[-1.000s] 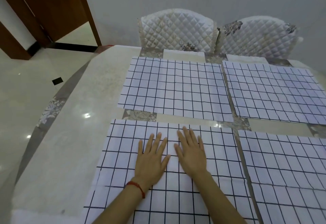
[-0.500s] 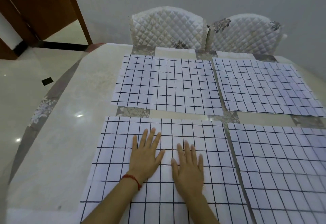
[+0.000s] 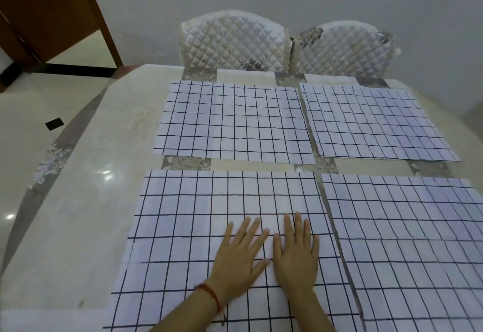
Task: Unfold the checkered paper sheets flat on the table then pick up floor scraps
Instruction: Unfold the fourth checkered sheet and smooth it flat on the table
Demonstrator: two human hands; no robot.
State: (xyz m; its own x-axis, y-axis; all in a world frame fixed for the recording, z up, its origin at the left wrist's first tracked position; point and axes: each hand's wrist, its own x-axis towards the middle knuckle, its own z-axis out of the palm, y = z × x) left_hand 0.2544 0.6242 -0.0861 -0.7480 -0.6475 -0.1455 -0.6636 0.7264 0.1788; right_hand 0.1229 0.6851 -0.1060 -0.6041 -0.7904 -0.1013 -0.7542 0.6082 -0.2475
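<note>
Several white sheets with a black grid lie spread flat on the marble table [image 3: 78, 227]. My left hand [image 3: 239, 258] and my right hand [image 3: 296, 254] press palm-down, fingers spread, side by side on the near left sheet [image 3: 183, 227]. A red string circles my left wrist. The near right sheet [image 3: 407, 240] lies beside it, with the far left sheet [image 3: 232, 122] and the far right sheet [image 3: 371, 122] behind. All lie open with faint creases. A small dark scrap [image 3: 54, 123] lies on the floor at the left.
Two quilted white chairs [image 3: 232, 41] stand at the table's far edge against a pale wall. A brown door frame [image 3: 96, 15] is at the upper left. Glossy pale floor [image 3: 21, 127] runs along the table's left side.
Both hands have slid back toward me and slightly right over the near left sheet, still flat on it. The view has shifted a little.
</note>
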